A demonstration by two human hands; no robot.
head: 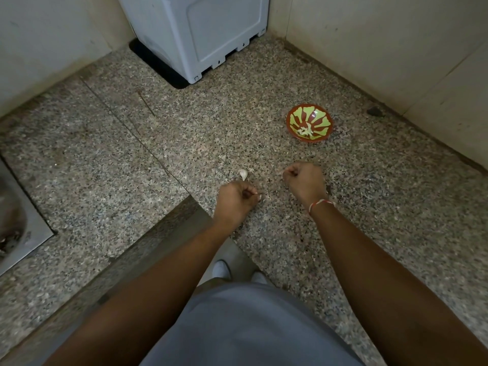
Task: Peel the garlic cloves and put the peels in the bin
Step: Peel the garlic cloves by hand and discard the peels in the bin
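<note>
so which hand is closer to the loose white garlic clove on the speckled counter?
Left. The left hand sits just below the loose white garlic clove, nearly touching it. The right hand is off to the clove's right, clearly apart, fingers curled.

Contents of both curled hands [235,200] hidden; sink [15,215] cropped

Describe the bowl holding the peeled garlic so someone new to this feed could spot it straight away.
Start at the white appliance standing in the far corner of the speckled granite counter. Come toward the person and to the right, stopping short of the right hand. There sits a small round bowl, red-brown with lime-green petal stripes, pale garlic pieces in its bottom; nothing else on the grey stone is coloured.
</note>
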